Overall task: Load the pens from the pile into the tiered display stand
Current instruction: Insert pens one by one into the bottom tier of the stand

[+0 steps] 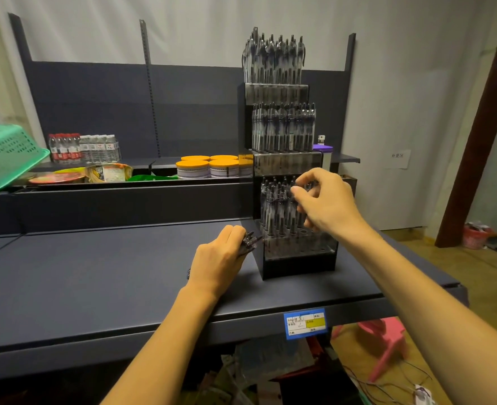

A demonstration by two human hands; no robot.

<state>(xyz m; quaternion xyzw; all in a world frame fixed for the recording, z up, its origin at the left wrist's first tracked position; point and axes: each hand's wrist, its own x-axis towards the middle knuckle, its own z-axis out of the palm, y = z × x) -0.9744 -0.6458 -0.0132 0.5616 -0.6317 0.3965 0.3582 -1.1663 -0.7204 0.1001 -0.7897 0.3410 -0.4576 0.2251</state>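
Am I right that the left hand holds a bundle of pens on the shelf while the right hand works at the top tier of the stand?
Not quite: the head view shows the right hand at the bottom tier of the stand, not the top. The left hand does hold a bundle of pens.

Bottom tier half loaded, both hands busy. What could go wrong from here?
1. The right hand works among packed pens in the bottom tier; a nudge could tip the neighbours.
2. The left hand grips a loose bundle of pens beside the display stand; one may slip onto the shelf.
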